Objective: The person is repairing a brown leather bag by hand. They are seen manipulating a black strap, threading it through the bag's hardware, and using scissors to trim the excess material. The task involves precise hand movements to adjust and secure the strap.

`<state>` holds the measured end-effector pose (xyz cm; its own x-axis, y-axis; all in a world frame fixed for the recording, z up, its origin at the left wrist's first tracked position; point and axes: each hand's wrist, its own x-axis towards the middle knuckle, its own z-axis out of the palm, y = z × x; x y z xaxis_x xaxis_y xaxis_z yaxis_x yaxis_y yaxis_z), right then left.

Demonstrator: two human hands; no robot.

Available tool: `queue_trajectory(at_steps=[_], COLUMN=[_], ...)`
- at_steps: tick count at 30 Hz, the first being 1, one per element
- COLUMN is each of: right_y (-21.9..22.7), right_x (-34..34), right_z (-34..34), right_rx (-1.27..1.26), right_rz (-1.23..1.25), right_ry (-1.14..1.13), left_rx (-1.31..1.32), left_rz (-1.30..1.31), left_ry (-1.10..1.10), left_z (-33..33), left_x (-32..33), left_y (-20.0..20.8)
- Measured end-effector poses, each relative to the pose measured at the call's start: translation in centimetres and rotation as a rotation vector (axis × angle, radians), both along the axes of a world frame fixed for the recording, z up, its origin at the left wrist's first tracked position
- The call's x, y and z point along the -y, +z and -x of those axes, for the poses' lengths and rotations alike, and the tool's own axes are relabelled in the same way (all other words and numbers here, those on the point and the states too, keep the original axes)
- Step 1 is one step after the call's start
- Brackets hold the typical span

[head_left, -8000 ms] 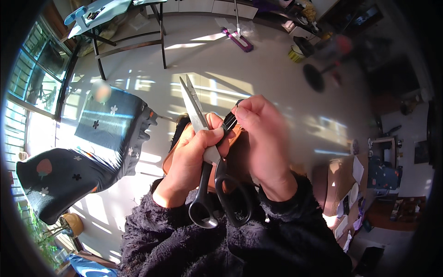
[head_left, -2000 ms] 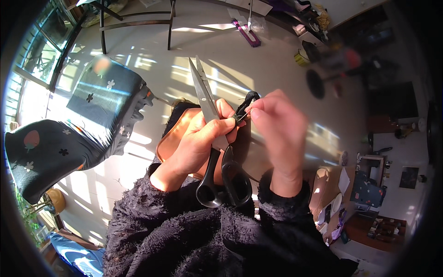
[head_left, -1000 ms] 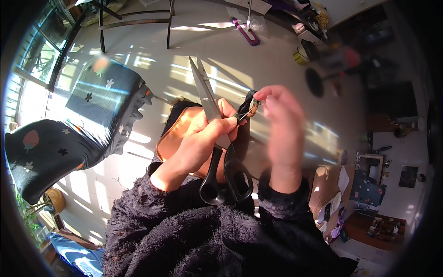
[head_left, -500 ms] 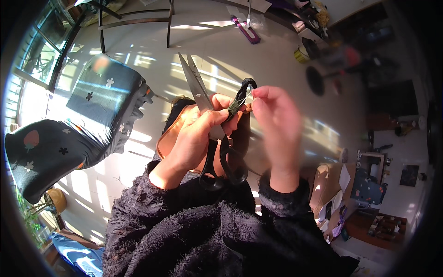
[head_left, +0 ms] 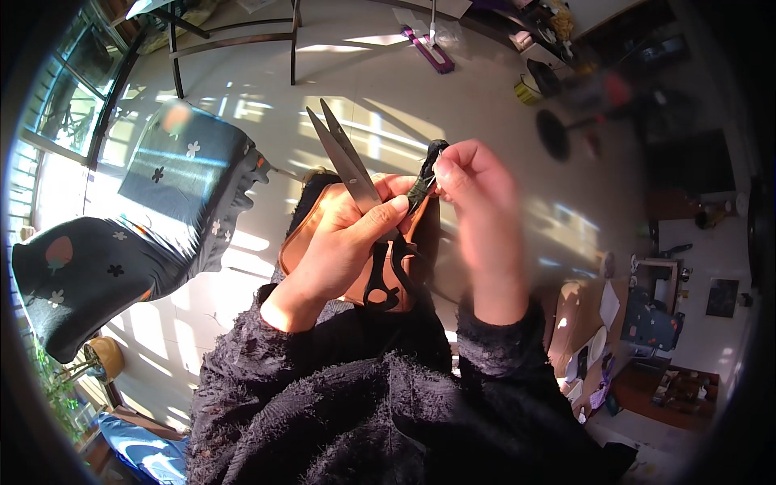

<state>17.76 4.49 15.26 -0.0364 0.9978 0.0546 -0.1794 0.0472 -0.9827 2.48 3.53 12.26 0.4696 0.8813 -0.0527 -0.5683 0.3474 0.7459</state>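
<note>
The left hand point(head_left: 347, 242) is wrapped around a pair of long steel scissors with black loop handles point(head_left: 364, 210), fingers closed over the shank just below the blades; the blades point up and away and stand slightly parted. The same hand also presses against a tan leather piece with a dark lining point(head_left: 311, 226), held in the air in front of the chest, above the pale tiled floor point(head_left: 242, 89). The right hand point(head_left: 477, 194) is closed in a pinch on a small black strap end point(head_left: 427, 166) that rises from the upper edge of the leather, just beside the scissor blades. As I judge it, the strap is being pulled taut and lined up for a cut. The next move calls for steady tension from the right hand while the blades are brought around the strap, clear of the fingertips. A dark flowered cushion point(head_left: 174, 174) lies well to the left.
</note>
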Motion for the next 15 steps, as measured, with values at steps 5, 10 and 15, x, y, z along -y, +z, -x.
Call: queue_trajectory(at_steps=[5, 10, 15], right_y=[0.06, 0.01, -0.67], right_x=[0.24, 0.27, 0.06], right_z=[-0.37, -0.34, -0.29], right_rx=[0.074, 0.082, 0.097], right_rz=[0.008, -0.014, -0.064], right_ry=[0.024, 0.031, 0.031], left_rx=[-0.031, 0.03, 0.088], left_rz=[0.02, 0.06, 0.088], left_ry=[-0.028, -0.04, -0.018], left_z=[0.03, -0.06, -0.35], left_x=[0.02, 0.0, -0.07], left_y=[-0.05, -0.31, -0.49])
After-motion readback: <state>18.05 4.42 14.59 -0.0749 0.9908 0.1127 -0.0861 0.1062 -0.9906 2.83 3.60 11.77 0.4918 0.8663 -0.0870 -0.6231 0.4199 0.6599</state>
